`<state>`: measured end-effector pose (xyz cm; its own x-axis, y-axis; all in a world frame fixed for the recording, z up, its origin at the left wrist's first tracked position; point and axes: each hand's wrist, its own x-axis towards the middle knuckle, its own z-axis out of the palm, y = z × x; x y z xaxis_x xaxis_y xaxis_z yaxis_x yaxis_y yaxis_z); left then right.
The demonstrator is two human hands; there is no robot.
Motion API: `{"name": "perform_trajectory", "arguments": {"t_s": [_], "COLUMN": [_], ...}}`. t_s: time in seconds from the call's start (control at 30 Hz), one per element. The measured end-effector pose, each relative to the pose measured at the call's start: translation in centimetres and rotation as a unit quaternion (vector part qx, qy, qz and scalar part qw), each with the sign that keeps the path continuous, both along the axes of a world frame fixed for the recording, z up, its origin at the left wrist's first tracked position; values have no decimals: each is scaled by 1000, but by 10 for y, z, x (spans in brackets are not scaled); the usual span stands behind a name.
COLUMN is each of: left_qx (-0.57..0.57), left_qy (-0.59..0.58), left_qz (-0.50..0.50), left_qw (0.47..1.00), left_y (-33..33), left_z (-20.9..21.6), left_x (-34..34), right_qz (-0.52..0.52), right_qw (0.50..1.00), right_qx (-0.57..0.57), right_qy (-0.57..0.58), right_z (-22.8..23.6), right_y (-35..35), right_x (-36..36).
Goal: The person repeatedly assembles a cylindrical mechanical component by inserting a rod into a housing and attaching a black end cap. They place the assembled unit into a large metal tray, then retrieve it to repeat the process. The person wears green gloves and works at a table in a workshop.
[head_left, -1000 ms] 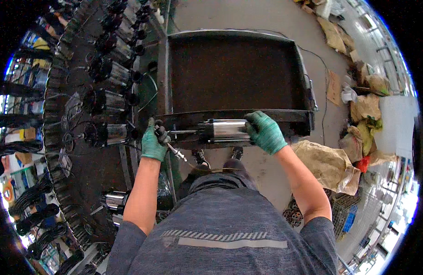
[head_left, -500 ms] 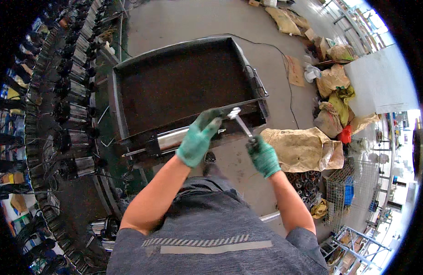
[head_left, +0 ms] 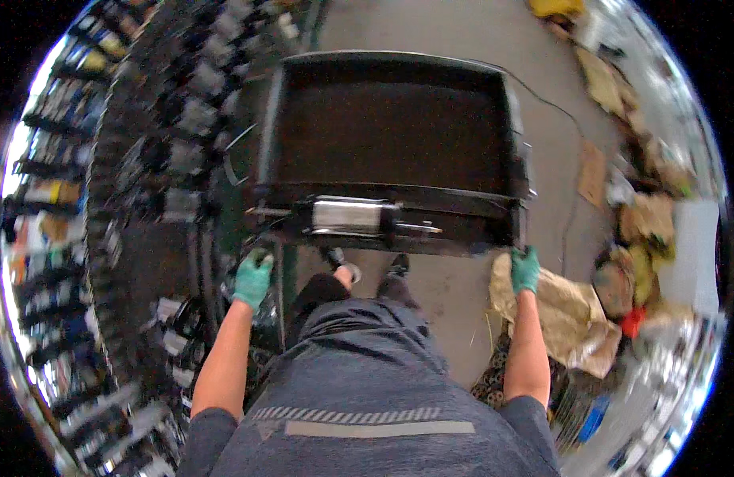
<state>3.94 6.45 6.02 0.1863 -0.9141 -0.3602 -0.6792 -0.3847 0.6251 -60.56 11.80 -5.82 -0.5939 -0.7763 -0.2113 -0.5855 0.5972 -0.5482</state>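
Note:
A large dark metal trough (head_left: 391,57) stands in front of me, with a narrow ledge along its near side. On that ledge lies a shiny metal cylinder (head_left: 347,216) with dark ends and a thin rod sticking out on each side. My right hand (head_left: 524,272), in a green glove, is closed around the trough's near right corner. At the near left corner is my left hand (head_left: 253,280), also gloved in green, its fingers curled; what they hold is blurred and dark. The wrench does not show in either hand.
Rows of similar motor-like cylinders (head_left: 184,159) line the left side. Right of me lie a tan sack (head_left: 570,314), a flat piece of cardboard (head_left: 592,173) and several bags. A black cable (head_left: 554,103) runs over the floor past the trough.
My hands have parted from above the ledge to the trough's two near corners. The wrench has left my right hand. The view has turned, and the trough sits squarer before me.

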Motion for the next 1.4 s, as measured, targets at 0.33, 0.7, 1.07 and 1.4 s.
{"name": "perform_trajectory", "arguments": {"t_s": [0.33, 0.7, 1.07, 1.4], "left_qx": [28, 272, 218, -197], "left_qy": [-268, -325, -128, -178], "left_qz": [-33, -339, -267, -306], "left_qw": [963, 840, 930, 914], "left_y": [-18, -68, -80, -189], "left_z": [-63, -10, 177, 38], "left_x": [71, 85, 99, -3], "right_qz": [80, 495, 349, 370], "right_qw": [980, 864, 934, 901], "right_qx": [-166, 47, 31, 95], "right_qy": [-71, 73, -77, 208], "right_z": [88, 169, 251, 205], "right_y": [-50, -151, -204, -283], "right_x": [121, 299, 212, 218]}}
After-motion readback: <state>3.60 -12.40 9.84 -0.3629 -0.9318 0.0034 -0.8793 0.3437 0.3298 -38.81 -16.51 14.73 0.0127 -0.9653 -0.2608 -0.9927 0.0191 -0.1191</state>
